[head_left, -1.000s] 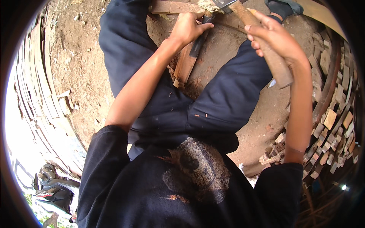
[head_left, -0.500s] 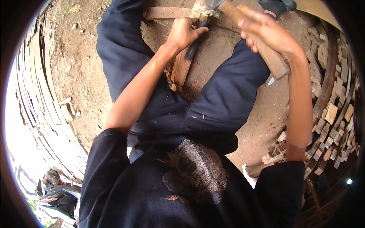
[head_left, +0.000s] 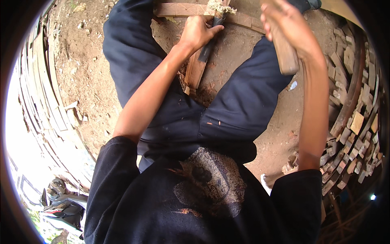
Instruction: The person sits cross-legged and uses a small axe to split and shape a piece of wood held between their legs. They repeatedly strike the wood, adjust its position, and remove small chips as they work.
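Note:
My left hand (head_left: 198,33) is closed around a dark chisel (head_left: 208,46) whose top end is a frayed, pale, mushroomed mass. The chisel slants down toward me, its lower end over a reddish-brown wooden piece (head_left: 195,72) between my legs. Crosswise behind it lies a curved wooden piece (head_left: 178,9) with lines marked on it. Up and to the right, my right hand (head_left: 287,25) grips the thick wooden handle of a hammer (head_left: 285,57). The hammer's head is outside the picture, and this hand is slightly blurred.
My legs in dark trousers (head_left: 248,89) spread to either side of the work. Stacked wood offcuts (head_left: 351,142) fill the right side. Long boards (head_left: 44,81) lie at the left on bare dirt ground (head_left: 83,44). A motorcycle (head_left: 63,207) stands at the lower left.
My right hand has lifted the hammer up and away from the chisel's frayed top, where its head was. My left hand and the chisel have barely moved.

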A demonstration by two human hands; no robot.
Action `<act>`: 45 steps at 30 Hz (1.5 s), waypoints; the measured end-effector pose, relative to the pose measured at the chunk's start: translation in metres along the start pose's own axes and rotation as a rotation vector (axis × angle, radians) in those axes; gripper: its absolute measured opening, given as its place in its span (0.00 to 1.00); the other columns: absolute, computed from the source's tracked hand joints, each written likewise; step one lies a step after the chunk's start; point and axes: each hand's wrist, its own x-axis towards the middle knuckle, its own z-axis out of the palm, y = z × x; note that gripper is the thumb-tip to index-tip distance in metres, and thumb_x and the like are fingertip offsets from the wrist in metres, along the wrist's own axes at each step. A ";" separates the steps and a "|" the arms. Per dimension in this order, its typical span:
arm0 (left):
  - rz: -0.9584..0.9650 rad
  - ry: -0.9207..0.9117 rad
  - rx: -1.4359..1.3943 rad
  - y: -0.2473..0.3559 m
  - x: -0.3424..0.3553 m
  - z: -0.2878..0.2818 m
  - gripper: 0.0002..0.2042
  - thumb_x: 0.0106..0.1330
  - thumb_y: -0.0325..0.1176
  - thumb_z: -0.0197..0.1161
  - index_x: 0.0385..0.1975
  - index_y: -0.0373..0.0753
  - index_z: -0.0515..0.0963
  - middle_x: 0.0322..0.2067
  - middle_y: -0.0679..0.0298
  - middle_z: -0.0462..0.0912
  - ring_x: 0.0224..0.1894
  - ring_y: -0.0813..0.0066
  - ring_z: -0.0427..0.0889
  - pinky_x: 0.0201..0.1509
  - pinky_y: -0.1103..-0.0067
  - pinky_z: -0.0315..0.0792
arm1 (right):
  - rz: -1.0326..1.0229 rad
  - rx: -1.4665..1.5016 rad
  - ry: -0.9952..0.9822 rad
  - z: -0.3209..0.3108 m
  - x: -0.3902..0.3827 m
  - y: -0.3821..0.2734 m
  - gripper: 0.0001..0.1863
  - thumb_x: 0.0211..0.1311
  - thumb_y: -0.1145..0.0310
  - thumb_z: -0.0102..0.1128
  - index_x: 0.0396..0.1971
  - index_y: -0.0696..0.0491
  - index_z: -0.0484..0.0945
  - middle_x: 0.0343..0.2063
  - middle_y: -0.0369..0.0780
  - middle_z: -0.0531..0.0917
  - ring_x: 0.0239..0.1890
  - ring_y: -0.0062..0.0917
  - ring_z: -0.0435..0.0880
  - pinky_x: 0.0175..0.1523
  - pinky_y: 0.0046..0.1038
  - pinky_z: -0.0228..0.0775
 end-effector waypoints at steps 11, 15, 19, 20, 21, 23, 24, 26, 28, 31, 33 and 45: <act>0.018 0.024 0.013 -0.002 0.002 0.001 0.18 0.55 0.40 0.70 0.34 0.29 0.82 0.23 0.46 0.82 0.29 0.55 0.85 0.38 0.69 0.77 | -0.009 0.061 -0.007 -0.034 0.009 -0.023 0.29 0.68 0.74 0.49 0.67 0.59 0.55 0.26 0.37 0.76 0.22 0.18 0.75 0.24 0.20 0.72; 0.020 0.004 0.051 -0.005 0.004 0.008 0.16 0.59 0.42 0.68 0.38 0.36 0.84 0.20 0.52 0.83 0.23 0.66 0.84 0.33 0.71 0.77 | -0.185 0.025 0.182 -0.006 0.001 -0.019 0.31 0.67 0.74 0.49 0.68 0.58 0.53 0.25 0.36 0.75 0.22 0.17 0.74 0.23 0.19 0.71; 0.043 0.020 0.073 -0.010 -0.001 0.006 0.16 0.58 0.42 0.68 0.36 0.35 0.83 0.20 0.53 0.83 0.23 0.65 0.83 0.33 0.70 0.76 | 0.028 -0.261 -0.166 -0.015 0.002 0.011 0.30 0.68 0.65 0.53 0.67 0.56 0.58 0.28 0.36 0.74 0.21 0.13 0.72 0.21 0.15 0.67; 0.072 0.021 0.087 -0.011 -0.004 0.007 0.16 0.58 0.42 0.68 0.35 0.34 0.83 0.20 0.53 0.83 0.23 0.64 0.83 0.33 0.70 0.76 | 0.084 -0.227 -0.239 -0.016 0.002 0.013 0.30 0.68 0.65 0.53 0.67 0.56 0.58 0.27 0.36 0.74 0.21 0.13 0.72 0.20 0.15 0.67; 0.100 0.023 0.101 -0.013 -0.006 0.008 0.15 0.58 0.42 0.68 0.34 0.34 0.83 0.20 0.53 0.83 0.23 0.64 0.83 0.33 0.70 0.76 | 0.093 -0.189 -0.217 -0.017 0.000 0.010 0.30 0.68 0.65 0.53 0.67 0.55 0.58 0.27 0.36 0.74 0.21 0.13 0.72 0.20 0.15 0.67; 0.082 0.043 0.059 -0.012 -0.005 0.010 0.15 0.57 0.42 0.69 0.32 0.34 0.83 0.19 0.53 0.82 0.22 0.64 0.83 0.33 0.70 0.76 | 0.108 -0.108 -0.178 -0.016 -0.004 0.001 0.30 0.68 0.65 0.52 0.68 0.54 0.57 0.27 0.35 0.74 0.22 0.13 0.72 0.20 0.15 0.67; 0.072 0.054 0.040 -0.011 -0.005 0.009 0.15 0.57 0.42 0.69 0.31 0.33 0.83 0.19 0.53 0.82 0.22 0.63 0.83 0.32 0.70 0.76 | 0.091 -0.082 -0.172 -0.016 -0.004 0.001 0.30 0.68 0.65 0.52 0.68 0.53 0.57 0.27 0.35 0.74 0.22 0.12 0.72 0.21 0.15 0.67; 0.091 0.081 0.055 -0.010 -0.007 0.010 0.15 0.57 0.42 0.69 0.30 0.33 0.83 0.18 0.54 0.82 0.22 0.64 0.82 0.32 0.70 0.76 | 0.062 -0.029 -0.155 -0.019 -0.004 0.002 0.31 0.68 0.65 0.52 0.69 0.52 0.56 0.27 0.35 0.74 0.22 0.12 0.72 0.21 0.15 0.67; 0.097 0.081 0.060 -0.010 -0.007 0.010 0.15 0.57 0.42 0.69 0.30 0.33 0.83 0.18 0.54 0.82 0.22 0.64 0.82 0.32 0.71 0.76 | 0.064 0.093 -0.055 -0.025 -0.006 -0.018 0.31 0.68 0.71 0.50 0.69 0.55 0.53 0.25 0.35 0.73 0.22 0.15 0.72 0.23 0.18 0.69; 0.085 0.046 0.044 -0.007 -0.006 0.009 0.15 0.57 0.42 0.69 0.29 0.34 0.83 0.19 0.54 0.82 0.22 0.65 0.83 0.32 0.71 0.76 | -0.058 0.178 0.120 -0.022 -0.003 -0.019 0.30 0.68 0.73 0.48 0.68 0.57 0.53 0.24 0.35 0.73 0.22 0.17 0.73 0.24 0.19 0.70; 0.069 0.042 0.042 -0.008 -0.006 0.009 0.15 0.56 0.41 0.69 0.30 0.34 0.83 0.20 0.53 0.83 0.23 0.65 0.83 0.32 0.71 0.76 | -0.143 0.120 0.206 -0.007 0.000 -0.009 0.27 0.68 0.72 0.48 0.66 0.58 0.57 0.24 0.35 0.74 0.21 0.17 0.73 0.24 0.19 0.70; 0.047 0.023 0.089 -0.014 -0.008 0.009 0.14 0.57 0.40 0.68 0.36 0.34 0.84 0.26 0.52 0.85 0.27 0.66 0.86 0.35 0.73 0.78 | 0.110 0.187 -0.099 -0.010 -0.018 0.034 0.32 0.68 0.65 0.54 0.68 0.56 0.56 0.28 0.36 0.75 0.23 0.14 0.73 0.23 0.17 0.68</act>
